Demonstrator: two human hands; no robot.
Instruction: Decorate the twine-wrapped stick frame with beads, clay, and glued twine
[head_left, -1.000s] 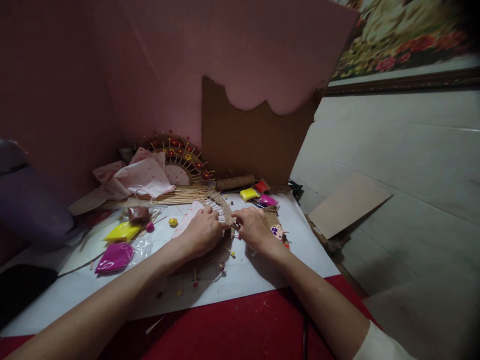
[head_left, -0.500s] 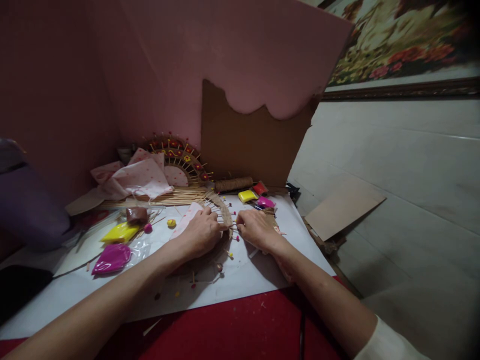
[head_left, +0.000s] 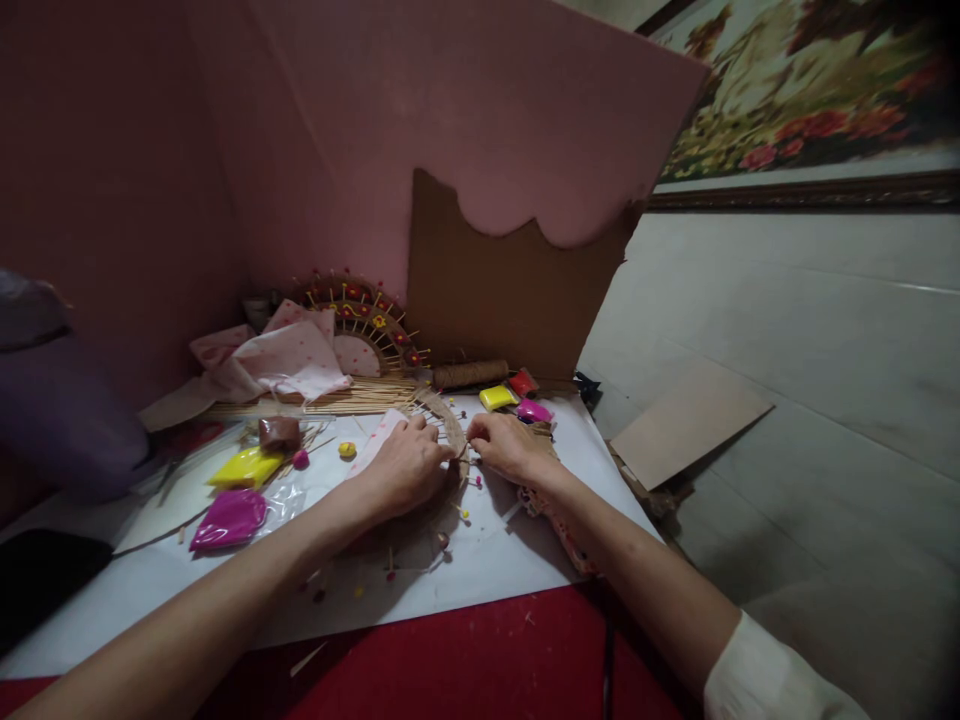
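Observation:
A half-round fan (head_left: 452, 432) lies on white paper, with a twine-wrapped band and thin sticks ending in small coloured balls. My left hand (head_left: 412, 465) rests over its inner side, fingers bent and gripping the band. Much of the fan's lower part is under this hand and forearm. At the band's outer right edge, my right hand (head_left: 506, 445) is closed in a pinch among the stick ends; what lies between the fingertips is too small to make out. Pink dotted cloth (head_left: 382, 437) covers the fan's centre, beside my left hand.
Bags of yellow clay (head_left: 246, 467), magenta clay (head_left: 229, 520) and brown clay (head_left: 279, 434) lie at left. A finished-looking fan (head_left: 375, 320) leans behind loose sticks (head_left: 352, 395). A twine roll (head_left: 470, 374) lies before the brown cardboard (head_left: 510, 290). Patterned trim (head_left: 559, 525) runs under my right forearm.
My right hand has shifted slightly left, its fingertips closer to the band. The left hand keeps its hold on the fan. The whole view has moved a little.

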